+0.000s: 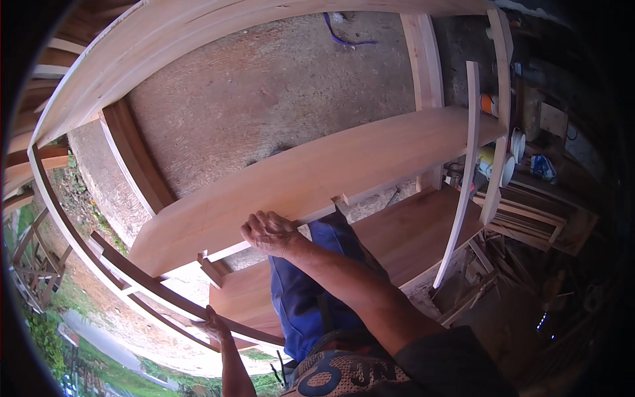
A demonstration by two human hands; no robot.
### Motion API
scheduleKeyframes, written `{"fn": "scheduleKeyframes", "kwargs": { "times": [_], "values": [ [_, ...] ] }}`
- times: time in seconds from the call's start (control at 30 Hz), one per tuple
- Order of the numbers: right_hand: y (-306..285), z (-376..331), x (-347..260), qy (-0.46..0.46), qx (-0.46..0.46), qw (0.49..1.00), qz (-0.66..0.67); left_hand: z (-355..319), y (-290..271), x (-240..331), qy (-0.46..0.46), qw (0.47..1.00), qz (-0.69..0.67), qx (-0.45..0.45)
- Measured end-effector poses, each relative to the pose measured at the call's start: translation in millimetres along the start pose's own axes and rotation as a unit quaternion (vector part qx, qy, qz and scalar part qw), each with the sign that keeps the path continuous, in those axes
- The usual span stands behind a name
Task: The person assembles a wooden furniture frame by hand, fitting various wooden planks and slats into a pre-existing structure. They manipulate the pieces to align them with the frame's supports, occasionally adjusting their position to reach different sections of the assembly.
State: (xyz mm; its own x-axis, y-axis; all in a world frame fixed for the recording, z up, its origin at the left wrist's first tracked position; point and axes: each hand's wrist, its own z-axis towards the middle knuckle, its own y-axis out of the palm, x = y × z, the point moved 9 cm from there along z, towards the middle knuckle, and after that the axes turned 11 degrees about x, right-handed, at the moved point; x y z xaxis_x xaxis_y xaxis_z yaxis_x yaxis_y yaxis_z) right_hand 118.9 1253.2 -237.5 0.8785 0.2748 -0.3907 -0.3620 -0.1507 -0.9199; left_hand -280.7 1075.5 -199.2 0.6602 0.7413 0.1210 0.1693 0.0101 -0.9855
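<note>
I stand inside a large frame of pale, bare wood. A wide wooden board runs across its middle, with notches cut in its near edge. My right hand rests on that edge, its fingers curled over the wood. Lower left, my left hand is wrapped round a long wooden rail at the frame's side; part of its grip is hidden behind the rail. Another flat board lies lower, on both sides of my blue-clad legs.
A broad panel forms the far side of the frame. At the right, a thin upright strip stands near a post. Beyond it are pale containers and stacked wood. A purple strap lies on the concrete floor.
</note>
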Motion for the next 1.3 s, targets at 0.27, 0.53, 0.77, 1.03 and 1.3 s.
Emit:
{"fn": "scheduleKeyframes", "kwargs": {
  "times": [0.27,0.53,0.77,1.03,1.3],
  "values": [
    [32.8,-19.1,3.3,0.044,-0.021,0.999,-0.014,-62.9,5.6,279.8,0.481,0.872,-0.067,-0.054],
    [18.6,-23.0,0.8,0.07,0.078,0.994,-0.024,-95.4,99.7,360.6,0.198,0.957,-0.11,-0.183],
    [-95.3,-56.3,123.5,0.113,0.082,0.959,0.244,-91.1,101.3,366.0,0.192,0.977,-0.012,-0.094],
    [-172.7,-221.0,427.2,0.344,0.104,0.93,-0.075,-85.8,113.8,362.4,0.214,0.971,-0.05,-0.089],
    [-183.4,-231.7,443.1,0.412,0.135,0.901,-0.022,-71.7,123.0,351.1,0.214,0.974,-0.023,-0.073]
  ]
}}
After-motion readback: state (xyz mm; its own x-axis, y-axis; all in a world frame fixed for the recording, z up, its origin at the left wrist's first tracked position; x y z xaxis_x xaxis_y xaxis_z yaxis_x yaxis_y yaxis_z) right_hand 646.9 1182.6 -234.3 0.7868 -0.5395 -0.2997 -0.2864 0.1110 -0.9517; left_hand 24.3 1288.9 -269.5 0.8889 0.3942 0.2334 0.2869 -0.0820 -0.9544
